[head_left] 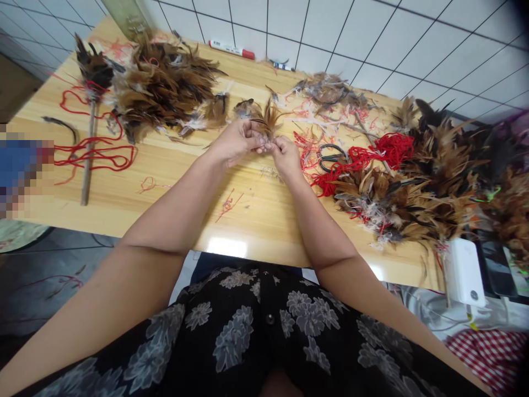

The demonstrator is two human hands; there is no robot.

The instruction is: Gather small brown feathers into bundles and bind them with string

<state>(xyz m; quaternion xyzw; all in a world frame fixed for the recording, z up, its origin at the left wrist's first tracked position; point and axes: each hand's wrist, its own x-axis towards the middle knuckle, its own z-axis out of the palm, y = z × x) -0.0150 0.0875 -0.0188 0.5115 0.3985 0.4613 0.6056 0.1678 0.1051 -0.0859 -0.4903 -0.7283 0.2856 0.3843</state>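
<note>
Close together over the middle of the table, my left hand [242, 142] and my right hand [286, 157] pinch the base of a small bunch of brown feathers [269, 118]. The feather tips point away from me, toward the wall. Fingers cover the quill ends, so I cannot tell whether a thread is between them. Just beyond my left hand lie more small feather tufts [246, 107]. Right of my right hand are black-handled scissors [333, 157] and a tangle of red string [388, 151].
A big heap of brown feathers [165, 91] lies back left, beside a stick with dark feathers [88, 149] and loops of red cord [111, 160]. More feather bundles [397, 204] crowd the right. A marker [231, 49] lies by the tiled wall; a white power bank [467, 273] sits at the right edge.
</note>
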